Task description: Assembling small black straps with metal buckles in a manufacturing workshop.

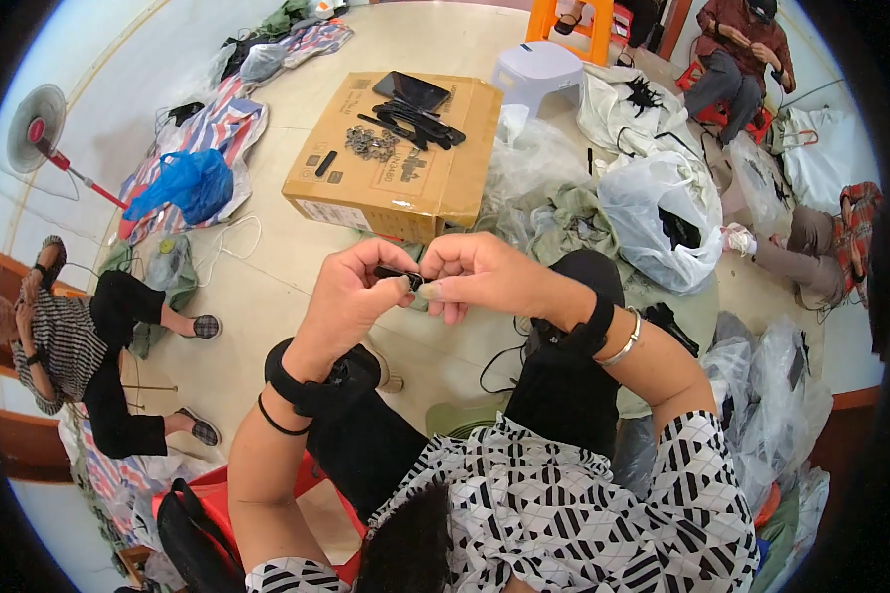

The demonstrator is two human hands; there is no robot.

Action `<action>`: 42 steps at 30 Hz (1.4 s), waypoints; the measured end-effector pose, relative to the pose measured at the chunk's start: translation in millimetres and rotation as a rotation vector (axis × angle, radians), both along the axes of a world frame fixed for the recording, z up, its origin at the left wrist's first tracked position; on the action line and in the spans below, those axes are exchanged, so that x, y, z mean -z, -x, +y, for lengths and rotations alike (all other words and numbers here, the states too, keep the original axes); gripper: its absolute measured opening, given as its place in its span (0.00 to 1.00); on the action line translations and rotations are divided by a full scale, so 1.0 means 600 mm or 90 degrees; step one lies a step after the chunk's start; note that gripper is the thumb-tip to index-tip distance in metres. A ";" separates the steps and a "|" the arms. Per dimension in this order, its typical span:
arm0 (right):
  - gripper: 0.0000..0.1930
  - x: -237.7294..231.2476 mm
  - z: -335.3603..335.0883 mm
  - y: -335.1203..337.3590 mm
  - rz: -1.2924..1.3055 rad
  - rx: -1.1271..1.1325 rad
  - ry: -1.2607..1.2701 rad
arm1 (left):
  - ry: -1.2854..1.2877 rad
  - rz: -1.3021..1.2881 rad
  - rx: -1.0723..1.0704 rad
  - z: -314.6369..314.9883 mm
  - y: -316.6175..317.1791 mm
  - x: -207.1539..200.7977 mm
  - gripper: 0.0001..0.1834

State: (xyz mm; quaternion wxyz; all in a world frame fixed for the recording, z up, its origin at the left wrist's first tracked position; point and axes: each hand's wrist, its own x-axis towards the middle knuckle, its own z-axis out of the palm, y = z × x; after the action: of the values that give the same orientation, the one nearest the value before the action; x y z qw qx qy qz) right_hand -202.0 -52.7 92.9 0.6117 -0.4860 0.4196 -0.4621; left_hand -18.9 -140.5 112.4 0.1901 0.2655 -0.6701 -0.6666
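One small black piece is held up between two hands, in front of the near side of a cardboard box. Its left end is pinched between thumb and fingertips by the left hand; its right end is pinched in the same way by the right hand. Much of the piece is covered by the fingers, so its full shape cannot be told. One black wristband is worn on each wrist, and one silver bangle on the right forearm.

On the box, one dark flat device, one bundle of black strips, one heap of small metal parts and one separate black strip are laid out; strips and parts overlap too closely to be counted.

Behind the box, one white stool and one orange stool are seen. The floor to the right is crowded by clear plastic, green cloth and a white bag with black items inside. To the left, one fan and one blue bag are seen. Three other people are seated around.
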 end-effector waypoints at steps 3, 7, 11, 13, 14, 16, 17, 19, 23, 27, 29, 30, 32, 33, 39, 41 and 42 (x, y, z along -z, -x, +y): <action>0.05 0.031 -0.003 -0.005 0.068 0.039 0.027 | 0.059 -0.049 0.012 -0.006 0.011 0.023 0.07; 0.06 0.040 -0.003 0.004 0.057 0.073 -0.012 | -0.032 -0.031 0.018 -0.018 0.020 0.039 0.07; 0.07 0.030 0.002 0.009 0.040 0.060 -0.070 | -0.047 0.011 0.044 -0.025 0.026 0.051 0.07; 0.08 0.029 -0.002 0.006 0.051 0.041 -0.099 | -0.077 0.004 0.039 -0.031 0.024 0.051 0.07; 0.08 0.030 -0.003 0.002 0.007 0.056 -0.104 | -0.098 -0.007 0.035 -0.033 0.024 0.051 0.07; 0.08 0.030 -0.006 0.001 -0.043 0.069 -0.119 | -0.097 -0.008 0.034 -0.038 0.030 0.045 0.07; 0.08 0.021 -0.008 0.003 -0.059 0.084 -0.136 | -0.085 -0.008 0.037 -0.040 0.033 0.043 0.07; 0.08 0.017 -0.007 0.006 -0.070 0.100 -0.156 | -0.114 0.028 0.024 -0.039 0.036 0.052 0.08; 0.08 0.013 -0.001 0.007 -0.186 0.116 -0.159 | -0.149 0.117 0.013 -0.032 0.041 0.051 0.10; 0.08 0.010 -0.004 -0.003 -0.281 0.126 -0.163 | -0.167 0.167 0.029 -0.032 0.041 0.052 0.10; 0.08 0.022 -0.006 -0.005 -0.326 0.112 -0.164 | -0.031 0.198 -0.028 -0.029 0.045 0.064 0.15; 0.08 0.025 -0.007 -0.004 -0.377 0.103 -0.163 | -0.030 0.205 -0.031 -0.030 0.046 0.062 0.15; 0.07 0.022 -0.008 -0.004 -0.394 0.108 -0.164 | -0.044 0.205 0.037 -0.032 0.046 0.053 0.17; 0.07 0.022 -0.007 -0.001 -0.417 0.123 -0.165 | -0.045 0.213 0.042 -0.031 0.051 0.047 0.17; 0.09 0.019 0.000 0.019 -0.299 0.240 -0.079 | -0.274 0.060 0.006 -0.025 0.082 0.055 0.10; 0.07 0.053 -0.023 0.015 -0.222 0.206 -0.042 | -0.302 0.091 -0.018 -0.033 0.071 0.069 0.13; 0.07 0.076 -0.037 0.001 -0.266 0.179 -0.018 | -0.301 0.082 -0.031 -0.041 0.054 0.076 0.13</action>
State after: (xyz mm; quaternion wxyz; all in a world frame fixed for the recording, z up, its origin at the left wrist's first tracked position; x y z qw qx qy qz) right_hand -202.5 -75.0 47.4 0.6218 -0.3078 0.3539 -0.6272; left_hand -51.1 -164.8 66.8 0.1807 0.2755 -0.4752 -0.8159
